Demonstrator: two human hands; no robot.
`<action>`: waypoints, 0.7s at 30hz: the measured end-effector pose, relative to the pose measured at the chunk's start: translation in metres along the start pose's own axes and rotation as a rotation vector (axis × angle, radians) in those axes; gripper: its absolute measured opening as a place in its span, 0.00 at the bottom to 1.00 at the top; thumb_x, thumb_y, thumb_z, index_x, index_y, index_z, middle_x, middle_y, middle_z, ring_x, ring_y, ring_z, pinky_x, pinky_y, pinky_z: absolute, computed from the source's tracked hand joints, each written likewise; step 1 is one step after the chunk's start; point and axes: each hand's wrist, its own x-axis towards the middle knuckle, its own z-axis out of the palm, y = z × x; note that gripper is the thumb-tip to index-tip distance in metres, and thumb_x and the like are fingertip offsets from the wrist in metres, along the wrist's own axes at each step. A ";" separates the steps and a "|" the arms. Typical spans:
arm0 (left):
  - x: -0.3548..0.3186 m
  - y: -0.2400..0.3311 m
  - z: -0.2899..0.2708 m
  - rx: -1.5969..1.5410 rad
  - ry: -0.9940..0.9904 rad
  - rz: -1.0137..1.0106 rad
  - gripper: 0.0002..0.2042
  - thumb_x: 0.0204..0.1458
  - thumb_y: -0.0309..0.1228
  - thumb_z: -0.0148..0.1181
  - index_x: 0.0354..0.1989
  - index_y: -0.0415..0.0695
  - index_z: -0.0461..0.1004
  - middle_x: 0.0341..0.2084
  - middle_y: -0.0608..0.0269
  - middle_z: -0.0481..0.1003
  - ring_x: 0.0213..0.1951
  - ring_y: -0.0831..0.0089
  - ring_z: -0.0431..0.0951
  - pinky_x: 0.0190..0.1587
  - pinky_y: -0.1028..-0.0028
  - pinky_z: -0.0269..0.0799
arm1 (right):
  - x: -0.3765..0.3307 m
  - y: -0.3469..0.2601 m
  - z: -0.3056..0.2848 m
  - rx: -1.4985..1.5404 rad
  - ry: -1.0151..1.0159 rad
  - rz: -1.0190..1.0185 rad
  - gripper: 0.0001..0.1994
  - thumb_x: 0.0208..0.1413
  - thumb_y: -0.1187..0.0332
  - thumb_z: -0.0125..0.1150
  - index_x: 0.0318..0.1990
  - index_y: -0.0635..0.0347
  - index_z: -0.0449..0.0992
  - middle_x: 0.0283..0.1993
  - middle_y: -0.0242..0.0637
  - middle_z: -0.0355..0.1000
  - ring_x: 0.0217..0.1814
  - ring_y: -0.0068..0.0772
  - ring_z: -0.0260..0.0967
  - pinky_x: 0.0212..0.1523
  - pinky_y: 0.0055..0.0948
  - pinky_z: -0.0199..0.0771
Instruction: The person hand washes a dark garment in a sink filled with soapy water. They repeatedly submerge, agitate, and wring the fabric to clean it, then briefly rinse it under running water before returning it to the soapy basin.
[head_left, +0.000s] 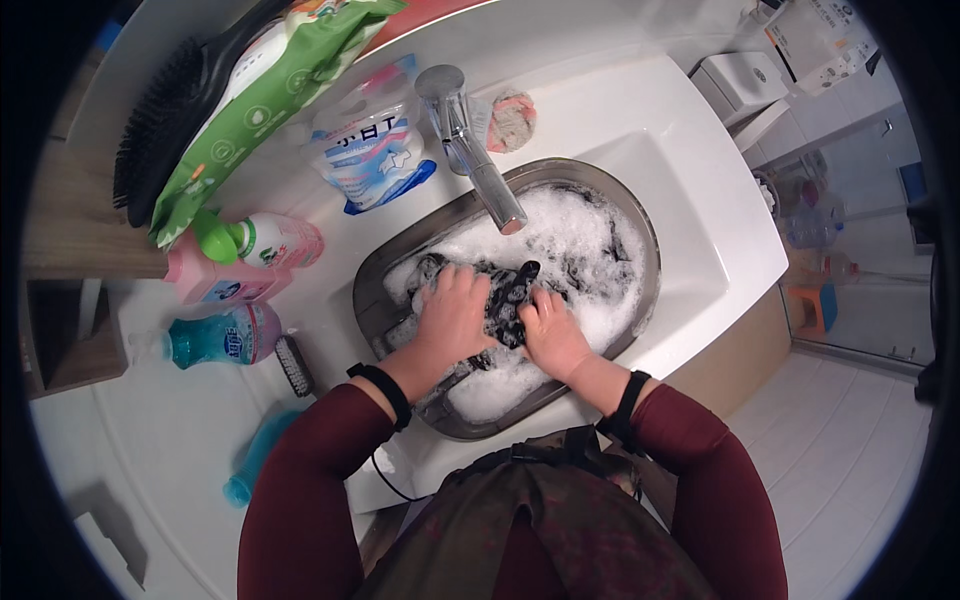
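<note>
From the head camera: the left hand's [455,315] fingers lie close together on the dark cloth [510,292] inside the sudsy basin [372,322]; whether they grip, I cannot tell. The right hand [553,335] pinches it between thumb and fingers. Hard rubbing could slop suds [575,225] over the rim. Two hands, one basin, one tap [460,135]; suds hide how many cloths.

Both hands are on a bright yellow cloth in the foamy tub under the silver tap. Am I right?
Not quite: the cloth is black, not yellow, as the head view shows. The rest is right: the left hand and the right hand are on it, in the foamy tub under the silver tap.
</note>
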 end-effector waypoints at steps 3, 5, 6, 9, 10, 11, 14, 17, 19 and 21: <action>0.032 -0.001 0.003 -0.030 0.062 -0.033 0.39 0.28 0.42 0.81 0.52 0.44 0.69 0.49 0.54 0.68 0.57 0.53 0.66 0.55 0.53 0.70 | 0.025 0.027 -0.004 0.035 0.075 -0.015 0.33 0.39 0.69 0.74 0.54 0.60 0.62 0.60 0.55 0.58 0.56 0.62 0.63 0.52 0.49 0.74; 0.055 0.001 0.004 -0.049 0.061 -0.109 0.39 0.29 0.44 0.81 0.52 0.44 0.69 0.50 0.53 0.68 0.57 0.52 0.68 0.57 0.56 0.70 | 0.046 0.041 -0.007 0.033 0.096 0.021 0.35 0.39 0.71 0.73 0.56 0.61 0.61 0.60 0.56 0.59 0.56 0.63 0.63 0.55 0.48 0.73; 0.064 0.003 0.005 -0.066 0.065 -0.168 0.39 0.30 0.44 0.81 0.53 0.44 0.69 0.51 0.51 0.69 0.57 0.51 0.68 0.58 0.57 0.71 | 0.055 0.046 -0.010 0.026 0.085 0.079 0.36 0.40 0.71 0.73 0.57 0.60 0.60 0.60 0.56 0.58 0.57 0.64 0.63 0.57 0.48 0.72; 0.074 0.007 0.006 -0.084 0.054 -0.249 0.39 0.33 0.44 0.80 0.54 0.44 0.68 0.55 0.49 0.68 0.60 0.49 0.66 0.59 0.56 0.69 | 0.070 0.049 -0.022 0.047 0.086 0.156 0.45 0.41 0.70 0.74 0.67 0.59 0.54 0.63 0.55 0.58 0.60 0.63 0.63 0.61 0.48 0.69; 0.071 0.006 0.006 -0.104 0.079 -0.256 0.39 0.33 0.43 0.80 0.55 0.44 0.68 0.56 0.49 0.67 0.61 0.49 0.66 0.60 0.56 0.69 | 0.072 0.048 -0.029 0.068 0.075 0.135 0.47 0.41 0.70 0.74 0.69 0.58 0.52 0.64 0.55 0.58 0.61 0.63 0.63 0.62 0.48 0.69; 0.063 0.004 0.005 -0.080 0.076 -0.214 0.39 0.33 0.41 0.79 0.56 0.44 0.67 0.55 0.49 0.67 0.60 0.47 0.66 0.60 0.56 0.68 | 0.068 0.048 -0.037 0.223 0.013 0.124 0.49 0.41 0.68 0.75 0.71 0.59 0.53 0.64 0.54 0.59 0.64 0.63 0.62 0.65 0.44 0.67; 0.021 -0.018 -0.006 -0.084 0.237 0.076 0.39 0.31 0.37 0.79 0.57 0.43 0.68 0.54 0.47 0.67 0.59 0.46 0.65 0.59 0.55 0.67 | 0.052 0.045 -0.063 0.864 -0.027 0.158 0.48 0.38 0.64 0.79 0.69 0.58 0.59 0.67 0.55 0.57 0.67 0.62 0.60 0.68 0.41 0.64; -0.026 -0.029 -0.019 -0.030 0.353 0.261 0.42 0.27 0.36 0.80 0.58 0.44 0.68 0.54 0.47 0.64 0.61 0.44 0.63 0.62 0.55 0.63 | 0.023 0.016 -0.060 0.539 0.104 0.197 0.47 0.37 0.51 0.79 0.67 0.53 0.64 0.71 0.53 0.54 0.72 0.60 0.51 0.70 0.48 0.58; -0.059 -0.024 -0.022 0.001 0.262 0.214 0.43 0.27 0.40 0.81 0.58 0.47 0.69 0.56 0.51 0.63 0.65 0.46 0.60 0.64 0.51 0.60 | 0.012 -0.008 -0.052 0.327 0.097 0.166 0.46 0.36 0.46 0.77 0.66 0.50 0.65 0.69 0.51 0.56 0.72 0.60 0.49 0.69 0.53 0.56; -0.091 -0.016 -0.024 -0.029 0.199 0.124 0.45 0.24 0.44 0.82 0.58 0.50 0.68 0.57 0.53 0.63 0.68 0.48 0.55 0.66 0.43 0.53 | 0.000 -0.026 -0.050 0.178 0.170 -0.013 0.40 0.33 0.51 0.78 0.58 0.51 0.69 0.66 0.49 0.58 0.66 0.59 0.54 0.62 0.54 0.62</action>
